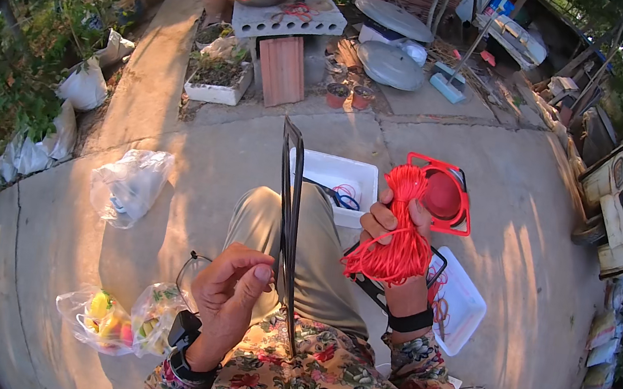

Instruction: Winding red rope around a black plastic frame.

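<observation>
though flared, red cord (398, 246) lengthwise outward

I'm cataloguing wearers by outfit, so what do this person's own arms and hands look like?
Both hands are gloveless. The left hand has a black wristband with a blocky dark device at the wrist; the right hand has a wide, plain black band. The left sleeve and right sleeve are multicoloured floral, including red blooms.

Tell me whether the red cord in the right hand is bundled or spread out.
Bundled. The right hand holds the red cord round its middle, strands bunched above and flaring below.
</observation>
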`<state>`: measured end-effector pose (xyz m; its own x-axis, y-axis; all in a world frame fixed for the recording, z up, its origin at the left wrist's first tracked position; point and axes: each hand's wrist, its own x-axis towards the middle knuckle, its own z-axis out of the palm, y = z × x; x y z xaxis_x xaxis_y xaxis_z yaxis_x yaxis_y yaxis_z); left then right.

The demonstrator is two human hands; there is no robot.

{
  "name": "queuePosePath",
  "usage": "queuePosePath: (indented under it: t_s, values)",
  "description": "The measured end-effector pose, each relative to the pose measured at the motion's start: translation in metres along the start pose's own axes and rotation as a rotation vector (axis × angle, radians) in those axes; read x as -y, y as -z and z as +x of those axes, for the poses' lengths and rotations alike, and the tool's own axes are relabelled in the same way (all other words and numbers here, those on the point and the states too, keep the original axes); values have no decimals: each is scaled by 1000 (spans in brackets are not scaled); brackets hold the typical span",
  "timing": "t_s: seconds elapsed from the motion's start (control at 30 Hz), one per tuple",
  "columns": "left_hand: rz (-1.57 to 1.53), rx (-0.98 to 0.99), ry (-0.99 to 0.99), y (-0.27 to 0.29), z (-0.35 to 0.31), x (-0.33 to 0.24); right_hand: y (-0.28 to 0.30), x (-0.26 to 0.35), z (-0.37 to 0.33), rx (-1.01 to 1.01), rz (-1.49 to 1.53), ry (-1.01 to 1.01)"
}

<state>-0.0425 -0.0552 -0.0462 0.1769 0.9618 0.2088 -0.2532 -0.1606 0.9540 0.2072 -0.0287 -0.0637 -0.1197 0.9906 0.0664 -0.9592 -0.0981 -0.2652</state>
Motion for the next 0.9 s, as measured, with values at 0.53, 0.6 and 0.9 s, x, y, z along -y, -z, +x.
queuePosePath:
  t_s: [0.53,0.6,0.9]
  values:
    - [74,555,227,-37,4,-54,-115,4,-11,405,-251,102]
    - [-60,514,305,-26,3,-52,-106,14,-10,351,-309,163]
    - [44,342,367,28,-3,-54,-31,47,-12,-298,-893,225]
